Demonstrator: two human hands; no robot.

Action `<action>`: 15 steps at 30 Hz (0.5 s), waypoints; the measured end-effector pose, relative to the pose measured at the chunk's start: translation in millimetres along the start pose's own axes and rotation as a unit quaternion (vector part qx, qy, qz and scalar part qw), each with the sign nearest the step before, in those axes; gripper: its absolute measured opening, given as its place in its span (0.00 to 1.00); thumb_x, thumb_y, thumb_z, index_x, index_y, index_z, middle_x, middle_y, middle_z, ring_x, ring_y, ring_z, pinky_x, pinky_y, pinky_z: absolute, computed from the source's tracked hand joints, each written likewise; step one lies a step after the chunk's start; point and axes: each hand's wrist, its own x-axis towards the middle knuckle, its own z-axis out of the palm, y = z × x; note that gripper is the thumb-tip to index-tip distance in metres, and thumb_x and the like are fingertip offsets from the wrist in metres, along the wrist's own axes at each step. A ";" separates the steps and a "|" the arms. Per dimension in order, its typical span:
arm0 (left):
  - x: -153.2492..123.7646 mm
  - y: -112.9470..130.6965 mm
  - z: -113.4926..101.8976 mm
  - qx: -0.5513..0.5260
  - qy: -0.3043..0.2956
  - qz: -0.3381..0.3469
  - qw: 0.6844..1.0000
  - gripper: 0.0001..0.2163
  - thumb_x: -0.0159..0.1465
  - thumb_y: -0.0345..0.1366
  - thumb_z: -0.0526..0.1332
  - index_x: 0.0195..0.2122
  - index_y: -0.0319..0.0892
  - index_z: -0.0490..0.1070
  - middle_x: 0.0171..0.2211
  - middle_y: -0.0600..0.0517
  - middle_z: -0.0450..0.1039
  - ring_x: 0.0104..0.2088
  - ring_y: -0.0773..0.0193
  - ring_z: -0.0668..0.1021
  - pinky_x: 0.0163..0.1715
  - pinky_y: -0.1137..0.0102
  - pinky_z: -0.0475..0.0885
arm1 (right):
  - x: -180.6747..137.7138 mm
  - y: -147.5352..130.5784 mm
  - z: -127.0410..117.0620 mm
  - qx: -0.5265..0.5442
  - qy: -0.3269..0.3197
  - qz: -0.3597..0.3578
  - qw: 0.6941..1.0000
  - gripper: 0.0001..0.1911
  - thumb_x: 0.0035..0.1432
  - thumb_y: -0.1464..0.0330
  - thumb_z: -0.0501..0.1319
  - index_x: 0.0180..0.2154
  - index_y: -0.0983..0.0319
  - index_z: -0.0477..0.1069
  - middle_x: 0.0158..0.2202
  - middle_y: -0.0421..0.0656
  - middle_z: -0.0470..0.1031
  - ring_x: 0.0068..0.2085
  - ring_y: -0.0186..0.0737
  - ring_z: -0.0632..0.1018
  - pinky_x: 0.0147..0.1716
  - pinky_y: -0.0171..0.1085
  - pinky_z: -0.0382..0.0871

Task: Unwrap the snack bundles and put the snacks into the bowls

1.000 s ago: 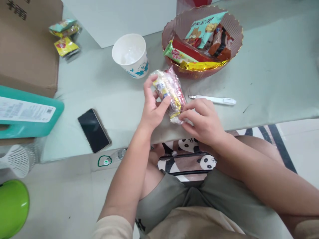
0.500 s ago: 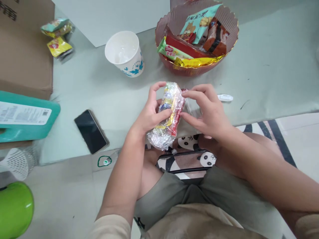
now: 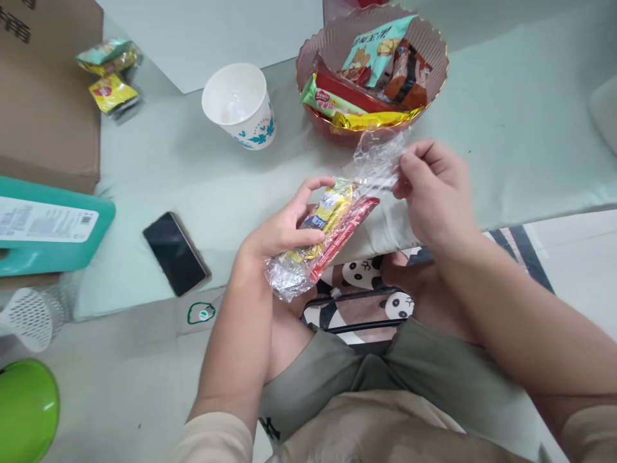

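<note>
A bundle of snack packets (image 3: 332, 218), one yellow and one red, lies in clear, crinkled plastic film. My left hand (image 3: 289, 225) grips the bundle, thumb on the near face and fingers curled behind. With fingers pinched, my right hand (image 3: 431, 183) holds the upper end of the clear plastic film (image 3: 378, 157), stretched out from the packets. Both hands are above the front edge of the cloth-covered table (image 3: 241, 193). A crumpled part of the film hangs at the lower end of the bundle.
Behind my hands stand a white paper cup (image 3: 241, 106) and a pinkish scalloped bowl (image 3: 308, 64) with several snacks. A phone (image 3: 176, 253) lies left, near a teal container (image 3: 58, 225) and a cardboard box (image 3: 53, 109). More packets (image 3: 113, 95) lie beside the box.
My right hand has moved right and up, pulling one end of the plastic film out from the bundle. My left hand has shifted slightly left, tilting the packets; the red one shows more.
</note>
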 end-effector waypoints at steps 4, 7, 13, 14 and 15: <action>-0.4 -0.2 3.4 -0.014 0.015 0.008 1.000 0.42 0.53 0.48 0.76 0.67 0.57 0.58 0.45 0.50 0.78 0.36 0.59 0.82 0.33 0.68 0.77 | 7.6 7.7 -2.3 0.116 0.023 0.113 0.987 0.13 0.60 0.59 0.66 0.33 0.57 0.64 0.29 0.37 0.66 0.26 0.31 0.69 0.23 0.32 0.63; 5.0 -6.1 7.6 -0.025 0.067 0.025 0.997 0.47 0.50 0.50 0.78 0.68 0.58 0.56 0.42 0.50 0.78 0.36 0.57 0.83 0.34 0.65 0.79 | 3.3 4.6 2.7 0.142 0.061 0.118 0.981 0.11 0.59 0.62 0.65 0.34 0.56 0.63 0.31 0.37 0.66 0.27 0.30 0.70 0.23 0.31 0.64; 18.2 -20.1 11.0 -0.054 0.169 0.072 0.982 0.54 0.51 0.50 0.77 0.72 0.63 0.43 0.41 0.53 0.78 0.37 0.58 0.83 0.37 0.63 0.79 | -25.4 -8.8 23.8 0.066 -0.109 0.079 0.989 0.14 0.55 0.63 0.69 0.37 0.57 0.64 0.37 0.38 0.69 0.34 0.31 0.74 0.30 0.33 0.70; 19.6 -21.3 11.2 -0.058 0.172 0.076 0.980 0.52 0.52 0.50 0.76 0.72 0.61 0.45 0.41 0.53 0.79 0.37 0.58 0.83 0.37 0.63 0.80 | -29.1 -8.8 26.7 0.061 -0.141 0.080 0.985 0.16 0.54 0.63 0.70 0.37 0.57 0.64 0.38 0.38 0.69 0.34 0.31 0.74 0.31 0.34 0.71; 20.6 -21.9 11.4 -0.062 0.173 0.080 0.980 0.47 0.54 0.51 0.75 0.70 0.59 0.49 0.41 0.53 0.79 0.37 0.58 0.83 0.38 0.63 0.80 | -31.8 -7.9 29.1 0.067 -0.158 0.084 0.982 0.16 0.54 0.63 0.70 0.38 0.57 0.63 0.39 0.38 0.70 0.34 0.31 0.74 0.32 0.34 0.71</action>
